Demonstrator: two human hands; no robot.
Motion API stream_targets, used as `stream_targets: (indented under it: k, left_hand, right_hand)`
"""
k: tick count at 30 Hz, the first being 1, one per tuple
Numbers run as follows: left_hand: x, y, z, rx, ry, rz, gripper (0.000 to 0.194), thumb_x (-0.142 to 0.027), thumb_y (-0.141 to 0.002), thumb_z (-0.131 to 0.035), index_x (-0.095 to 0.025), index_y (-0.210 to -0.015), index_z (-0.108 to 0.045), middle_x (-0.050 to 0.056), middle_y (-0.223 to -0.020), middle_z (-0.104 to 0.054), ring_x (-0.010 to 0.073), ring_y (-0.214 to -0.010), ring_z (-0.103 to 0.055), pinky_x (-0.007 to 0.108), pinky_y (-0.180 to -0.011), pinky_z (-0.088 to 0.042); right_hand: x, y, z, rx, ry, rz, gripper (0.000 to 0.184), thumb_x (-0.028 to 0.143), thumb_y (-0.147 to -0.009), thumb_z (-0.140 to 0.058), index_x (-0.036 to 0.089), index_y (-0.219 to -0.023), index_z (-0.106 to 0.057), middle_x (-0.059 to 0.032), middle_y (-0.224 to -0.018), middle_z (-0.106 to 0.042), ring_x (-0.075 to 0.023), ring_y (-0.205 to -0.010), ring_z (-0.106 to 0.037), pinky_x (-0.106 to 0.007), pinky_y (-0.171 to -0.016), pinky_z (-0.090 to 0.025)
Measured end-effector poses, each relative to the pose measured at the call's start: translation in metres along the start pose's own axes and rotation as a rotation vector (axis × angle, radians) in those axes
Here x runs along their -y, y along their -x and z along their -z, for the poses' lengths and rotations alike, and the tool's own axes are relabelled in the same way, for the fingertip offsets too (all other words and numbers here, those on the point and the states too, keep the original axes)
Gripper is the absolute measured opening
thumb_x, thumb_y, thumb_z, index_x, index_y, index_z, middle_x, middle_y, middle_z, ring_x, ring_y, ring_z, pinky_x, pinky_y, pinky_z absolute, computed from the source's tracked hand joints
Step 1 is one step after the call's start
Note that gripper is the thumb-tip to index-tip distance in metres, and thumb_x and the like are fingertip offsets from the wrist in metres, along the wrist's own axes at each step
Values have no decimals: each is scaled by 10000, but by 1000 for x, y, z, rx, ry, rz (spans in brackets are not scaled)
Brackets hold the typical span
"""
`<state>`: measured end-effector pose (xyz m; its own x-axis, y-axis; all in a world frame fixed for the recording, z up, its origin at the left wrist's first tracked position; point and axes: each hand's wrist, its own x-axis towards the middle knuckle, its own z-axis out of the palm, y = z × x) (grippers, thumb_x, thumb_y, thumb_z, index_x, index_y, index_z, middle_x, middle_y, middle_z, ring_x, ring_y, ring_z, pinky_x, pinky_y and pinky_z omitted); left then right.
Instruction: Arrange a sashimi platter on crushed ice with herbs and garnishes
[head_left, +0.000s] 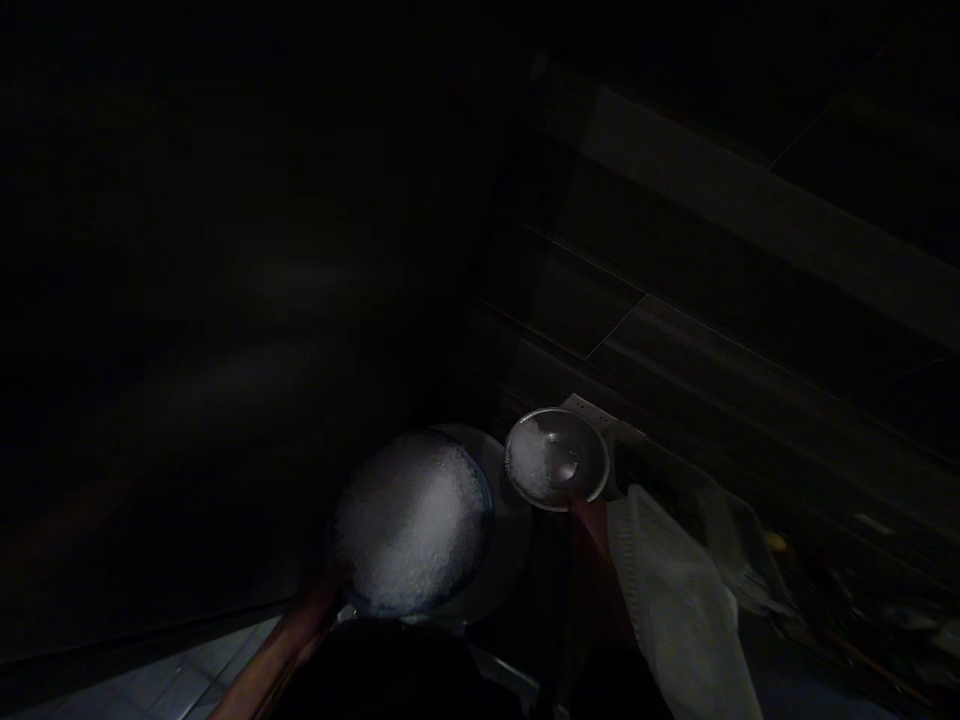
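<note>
The scene is very dark. My left hand (pixel 319 600) grips the near rim of a round metal dish (pixel 409 520) heaped with white grainy stuff, perhaps rice or crushed ice. Under it shows the edge of a pale plate (pixel 510 540). My right hand (pixel 589 515) holds up a small metal bowl (pixel 556 458) by its lower edge; a little of the same white stuff lies in its left half. The fingers of both hands are mostly hidden in shadow.
A white knitted sleeve or cloth (pixel 675 590) hangs along my right forearm. Dark wooden planks (pixel 675 300) run diagonally behind. Dim clutter lies at the lower right (pixel 825 590). Pale tiles (pixel 180 680) show at the bottom left.
</note>
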<state>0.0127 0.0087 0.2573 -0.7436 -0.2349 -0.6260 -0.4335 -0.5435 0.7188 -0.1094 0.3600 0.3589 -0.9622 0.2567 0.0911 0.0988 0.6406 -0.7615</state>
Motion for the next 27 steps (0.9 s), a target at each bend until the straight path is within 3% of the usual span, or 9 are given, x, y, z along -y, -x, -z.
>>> stream_targets:
  k: [3,5,6,9,11,13,16,21,27]
  left_hand:
    - [-8,8,-4,-1,39,-9,346,-264,-537,-765,-133,-824,-622,154,-1021,-694,320,-1131,-613,390,-981,-496]
    - [-12,13,-7,-3,48,-12,407,-269,-528,-774,-125,-879,-629,154,-1064,-689,327,-1123,-618,404,-969,-507]
    - [-14,15,-9,-6,53,-14,448,-271,-525,-780,-123,-921,-629,150,-1085,-687,326,-1123,-619,405,-969,-508]
    - [-17,22,-11,11,77,-14,587,-264,-512,-799,-139,-1054,-614,121,-1132,-681,314,-1143,-608,388,-982,-505]
    - [-18,25,-10,38,98,2,629,-268,-525,-802,-149,-1110,-604,109,-1134,-684,313,-1154,-602,379,-986,-505]
    - [-17,27,-9,53,106,4,658,-283,-539,-804,-149,-1148,-594,112,-1124,-689,319,-1149,-605,388,-985,-508]
    - [-17,28,-8,41,88,-16,689,-303,-530,-815,-142,-1163,-595,117,-1102,-696,323,-1124,-619,401,-978,-513]
    - [-22,35,-9,98,81,-6,566,-310,-528,-795,-129,-1046,-658,119,-1075,-703,334,-1138,-607,411,-997,-497]
    - [-32,46,-6,41,43,-10,586,-343,-524,-804,-136,-1049,-644,116,-1074,-705,338,-1145,-606,448,-1050,-455]
  right_hand:
    - [18,13,-18,-70,113,-80,549,486,-752,-571,132,-1166,-637,-179,-1115,-661,-362,-1089,-601,-533,-987,-443]
    - [40,32,-39,69,125,57,567,473,-757,-608,129,-1208,-609,-172,-1208,-614,-333,-1120,-580,-493,-1011,-438]
    - [52,42,-50,214,117,196,547,449,-764,-628,161,-1229,-600,-140,-1224,-603,-305,-1130,-574,-453,-1008,-450]
    - [81,59,-68,453,222,454,366,300,-802,-622,224,-1160,-632,-85,-1158,-609,-262,-1106,-576,-400,-1004,-458]
    - [92,55,-69,420,301,412,342,216,-798,-600,192,-1138,-632,-101,-1138,-602,-264,-1077,-585,-412,-1001,-464]
    - [102,42,-68,400,322,374,476,208,-776,-625,153,-1246,-578,-133,-1204,-576,-279,-1099,-578,-430,-1002,-472]
    - [120,23,-72,485,329,459,646,194,-761,-658,125,-1380,-490,-165,-1305,-537,-293,-1182,-541,-425,-1035,-456]
    - [154,20,-86,516,295,577,433,175,-824,-625,126,-1254,-629,-143,-1156,-634,-282,-1093,-599,-410,-1013,-477]
    - [193,28,-83,654,236,735,352,176,-823,-653,182,-1171,-702,-99,-1109,-683,-264,-1064,-617,-392,-1001,-469]
